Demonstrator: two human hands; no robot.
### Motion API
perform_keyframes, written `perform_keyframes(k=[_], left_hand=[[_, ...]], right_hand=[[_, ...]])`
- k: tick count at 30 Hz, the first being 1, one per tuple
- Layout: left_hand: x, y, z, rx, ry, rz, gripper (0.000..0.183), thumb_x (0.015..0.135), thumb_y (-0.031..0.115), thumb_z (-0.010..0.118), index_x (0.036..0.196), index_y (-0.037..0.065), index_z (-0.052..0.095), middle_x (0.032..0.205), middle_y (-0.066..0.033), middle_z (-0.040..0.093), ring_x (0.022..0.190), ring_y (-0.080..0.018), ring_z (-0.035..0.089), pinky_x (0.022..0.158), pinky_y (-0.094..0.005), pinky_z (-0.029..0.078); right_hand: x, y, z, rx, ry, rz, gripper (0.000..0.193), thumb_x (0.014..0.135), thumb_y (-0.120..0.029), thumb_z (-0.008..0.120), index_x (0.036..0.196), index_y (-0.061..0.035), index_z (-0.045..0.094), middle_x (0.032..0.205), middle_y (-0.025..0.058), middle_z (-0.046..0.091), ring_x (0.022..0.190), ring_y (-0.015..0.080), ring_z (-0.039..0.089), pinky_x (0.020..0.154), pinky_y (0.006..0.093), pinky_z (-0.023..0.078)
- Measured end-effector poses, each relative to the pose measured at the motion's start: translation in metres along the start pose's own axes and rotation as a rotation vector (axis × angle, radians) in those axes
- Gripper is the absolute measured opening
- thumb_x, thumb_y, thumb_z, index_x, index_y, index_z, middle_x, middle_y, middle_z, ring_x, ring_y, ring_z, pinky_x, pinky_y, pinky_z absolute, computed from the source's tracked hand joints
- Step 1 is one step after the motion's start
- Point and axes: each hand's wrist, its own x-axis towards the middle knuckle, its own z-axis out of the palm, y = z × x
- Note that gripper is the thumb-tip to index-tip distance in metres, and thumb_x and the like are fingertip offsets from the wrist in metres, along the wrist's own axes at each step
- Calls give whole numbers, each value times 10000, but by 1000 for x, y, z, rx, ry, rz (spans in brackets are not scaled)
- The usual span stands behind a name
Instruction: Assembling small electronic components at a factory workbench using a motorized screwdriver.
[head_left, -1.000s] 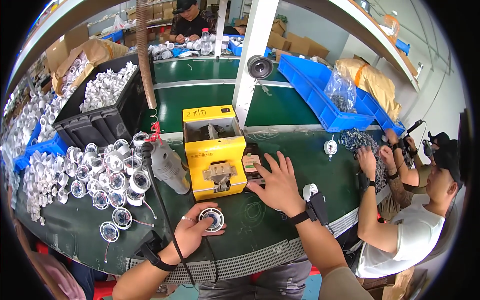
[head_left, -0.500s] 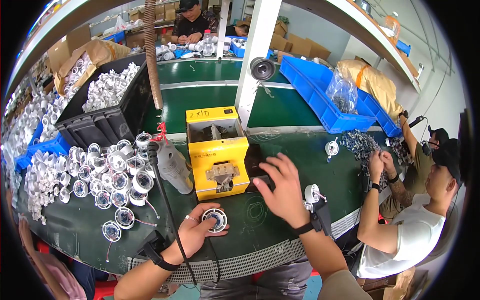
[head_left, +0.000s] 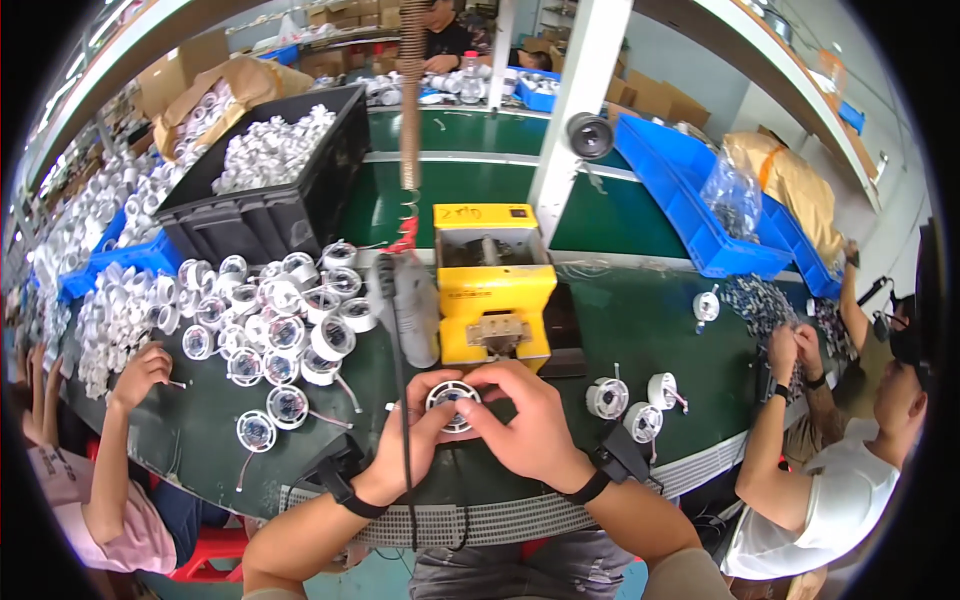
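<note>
Two bare hands meet around one white round part (head_left: 446, 396), which sits between them above the green table (head_left: 610, 335). The left hand (head_left: 388, 452) is partly closed, gripping the part's left side, its thumb laid over the face; the right hand (head_left: 527, 425) is curled in from the other side, its thumb also on the face and its fingers bent round the far edge. Just beyond both hands stands a yellow machine (head_left: 497, 288), with a grey bottle (head_left: 418, 315) beside it, farther out from the left hand. A black cable (head_left: 396, 355) runs down in front of the left hand. To that hand's left lie two wired round parts (head_left: 257, 431), and past them a heap of similar white parts (head_left: 285, 332); a black crate (head_left: 240, 232) stands behind the heap. Near the right hand, on its right, rest three more round parts (head_left: 607, 398). Well left of the left hand, a co-worker's hand (head_left: 145, 373) is over the table.
</note>
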Motion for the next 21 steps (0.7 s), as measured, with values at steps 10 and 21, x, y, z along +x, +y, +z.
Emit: perform_keyframes(k=[10, 21], left_hand=[[1, 8, 4, -99, -106, -28, 324, 946, -16, 428, 1270, 3, 435, 1149, -110, 553, 1062, -217, 589, 923, -414, 548], [9, -7, -7, -166, -130, -175, 360, 955, 18, 450, 1313, -12, 427, 1098, -111, 582, 946, -229, 637, 860, -371, 568]], right_hand=[[25, 1, 6, -56, 185, -138, 417, 756, -35, 755, 1119, 9, 555, 1071, 119, 613, 964, 192, 632, 854, 325, 519], [67, -20, 26, 531, 504, -308, 552, 946, -280, 510, 1352, 19, 284, 722, 56, 514, 583, 137, 498, 544, 276, 432]])
